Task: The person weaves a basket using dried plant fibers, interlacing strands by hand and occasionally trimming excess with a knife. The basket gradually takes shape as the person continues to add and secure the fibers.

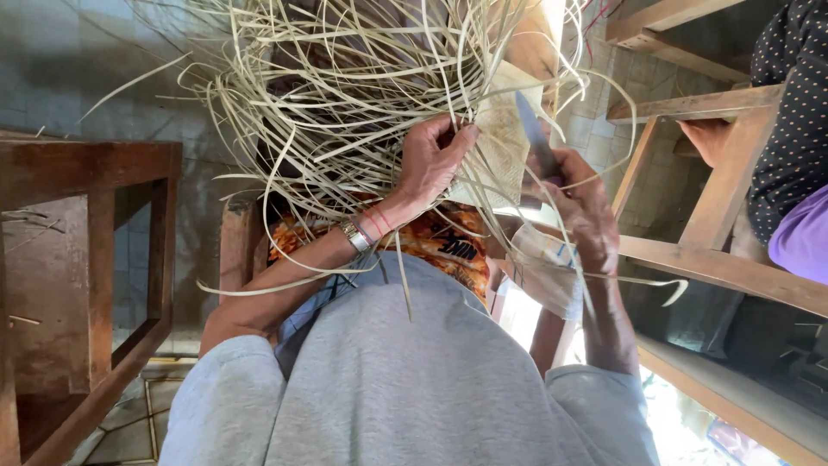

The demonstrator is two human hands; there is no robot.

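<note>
A flat woven piece [504, 142] made of pale straw sits in the middle of the view, up near the top. It is only partly done. Lots of long loose straw strips [345, 78] stick out from it to the left and up, like a big messy bush. Some strips hang down over the person's arms and lap.

The left hand [431, 160] grips the left edge of the woven piece. Its fingers are curled and pinch the straw where the loose strips meet the woven part. A watch [354, 235] and thin red bands are on that wrist.

The right hand [582, 203] is just beside the woven piece on its right side. It is closed around the handle of a knife [536, 138]. The blade points up and lies against the woven piece.

The person wears a grey shirt [414, 380]. An orange patterned cloth [435, 242] lies on the lap under the hands.

To the left stands a dark wooden stool [95, 233] on a tiled floor. To the right is a wooden frame [716, 198] with slanted bars. Another person's hand [709, 138] rests on that frame at the far right, next to a dark dotted sleeve [793, 129] and a bit of purple cloth [802, 237].
</note>
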